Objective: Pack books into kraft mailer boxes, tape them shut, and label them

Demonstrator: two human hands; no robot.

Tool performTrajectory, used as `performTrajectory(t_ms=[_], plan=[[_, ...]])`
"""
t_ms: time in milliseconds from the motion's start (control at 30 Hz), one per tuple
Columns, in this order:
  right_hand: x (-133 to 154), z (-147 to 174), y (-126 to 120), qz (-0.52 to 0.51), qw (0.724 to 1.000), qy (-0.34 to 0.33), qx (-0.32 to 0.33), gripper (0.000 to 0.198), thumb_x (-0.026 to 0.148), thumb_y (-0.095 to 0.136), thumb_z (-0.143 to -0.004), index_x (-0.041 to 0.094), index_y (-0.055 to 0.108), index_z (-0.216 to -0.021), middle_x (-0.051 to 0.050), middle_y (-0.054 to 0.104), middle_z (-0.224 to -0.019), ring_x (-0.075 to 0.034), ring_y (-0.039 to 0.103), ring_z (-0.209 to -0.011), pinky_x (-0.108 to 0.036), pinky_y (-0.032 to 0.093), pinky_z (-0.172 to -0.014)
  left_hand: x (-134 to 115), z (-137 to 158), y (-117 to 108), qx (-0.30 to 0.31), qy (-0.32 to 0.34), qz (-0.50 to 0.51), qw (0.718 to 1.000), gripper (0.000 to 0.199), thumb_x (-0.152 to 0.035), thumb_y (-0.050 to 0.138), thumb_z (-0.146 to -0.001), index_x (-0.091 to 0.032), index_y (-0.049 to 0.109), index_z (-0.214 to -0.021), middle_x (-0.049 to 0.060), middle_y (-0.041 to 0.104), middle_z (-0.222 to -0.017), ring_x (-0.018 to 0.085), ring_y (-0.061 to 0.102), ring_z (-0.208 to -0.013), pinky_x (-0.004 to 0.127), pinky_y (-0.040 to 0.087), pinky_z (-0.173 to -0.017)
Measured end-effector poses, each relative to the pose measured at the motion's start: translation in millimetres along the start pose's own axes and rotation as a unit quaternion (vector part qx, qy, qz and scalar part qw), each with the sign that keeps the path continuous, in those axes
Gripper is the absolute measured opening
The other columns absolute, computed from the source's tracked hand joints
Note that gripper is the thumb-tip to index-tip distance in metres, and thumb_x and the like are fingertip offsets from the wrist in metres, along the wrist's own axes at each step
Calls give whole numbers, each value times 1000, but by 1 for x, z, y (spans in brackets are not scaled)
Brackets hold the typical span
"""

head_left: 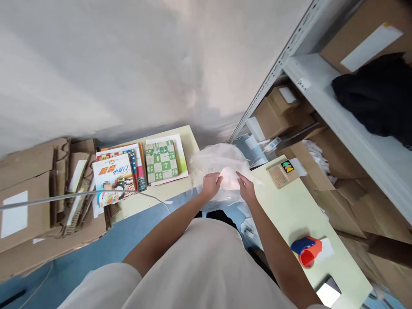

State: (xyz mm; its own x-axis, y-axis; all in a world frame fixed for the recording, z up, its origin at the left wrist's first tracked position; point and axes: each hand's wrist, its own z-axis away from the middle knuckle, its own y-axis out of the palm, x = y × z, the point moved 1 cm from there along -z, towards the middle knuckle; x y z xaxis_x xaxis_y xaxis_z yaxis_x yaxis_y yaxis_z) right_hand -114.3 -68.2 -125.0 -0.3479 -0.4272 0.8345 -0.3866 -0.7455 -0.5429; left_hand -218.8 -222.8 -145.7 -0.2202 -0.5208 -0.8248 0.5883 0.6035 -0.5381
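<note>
Between the tables [273, 206], the left hand [210, 185] pinches a pale sheet [229, 178] over a cloudy plastic bag [222, 155]; the right hand [246, 187] is at the sheet's right edge, its grip unclear from here.

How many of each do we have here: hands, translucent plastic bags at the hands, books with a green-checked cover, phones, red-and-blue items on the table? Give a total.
Hands: 2 (left hand, right hand)
Translucent plastic bag: 1
Green-checked book: 1
Phone: 1
Red-and-blue item: 1
Total: 6
</note>
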Motion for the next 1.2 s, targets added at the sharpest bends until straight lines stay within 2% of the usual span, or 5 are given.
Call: performTrajectory(t_ms=[200, 500, 733, 967, 1200], plan=[[19, -3, -14, 43, 983, -50, -172, 33, 40, 49, -86, 21, 70, -102, -12, 63, -117, -23, 59, -108, -42, 46, -97, -13, -16, -22, -19, 10, -21, 1000, 16, -20, 51, -83, -20, 67, -87, 5, 70, -88, 23, 62, -93, 35, 41, -90], [44, -20, -29, -8, 994, -27, -108, 40, 50, 47, -83, 17, 69, -81, -4, 68, -74, -20, 62, -73, -32, 51, -71, -29, -30, -40, -7, 81, 14, 997, 11, -12, 54, -73, -19, 62, -75, 1, 65, -78, 16, 60, -77, 27, 46, -77], [52, -22, -46, 53, 985, -122, -109, 30, 36, 46, -86, 22, 70, -100, -7, 69, -111, -23, 61, -108, -39, 44, -98, -29, -48, -53, -4, 93, 56, 994, 7, -17, 53, -75, -18, 58, -70, -1, 59, -67, 13, 54, -65, 24, 44, -65], [48, -5, -24, 67, 978, -95, -175, 26, 33, 46, -86, 18, 68, -87, -9, 71, -91, -21, 65, -82, -33, 50, -76, -38, -72, -65, -42, 93, 78, 992, 2, -15, 53, -75, -17, 54, -76, -3, 54, -64, 12, 53, -63, 25, 45, -66], [69, -9, -49, 147, 971, -97, -163, 30, 41, 46, -88, 18, 66, -92, -9, 72, -87, -24, 65, -78, -33, 49, -72, -46, -53, -68, -83, 114, 26, 990, 42, -17, 61, -72, -15, 50, -112, 10, 63, -101, 25, 60, -99, 42, 44, -92]])
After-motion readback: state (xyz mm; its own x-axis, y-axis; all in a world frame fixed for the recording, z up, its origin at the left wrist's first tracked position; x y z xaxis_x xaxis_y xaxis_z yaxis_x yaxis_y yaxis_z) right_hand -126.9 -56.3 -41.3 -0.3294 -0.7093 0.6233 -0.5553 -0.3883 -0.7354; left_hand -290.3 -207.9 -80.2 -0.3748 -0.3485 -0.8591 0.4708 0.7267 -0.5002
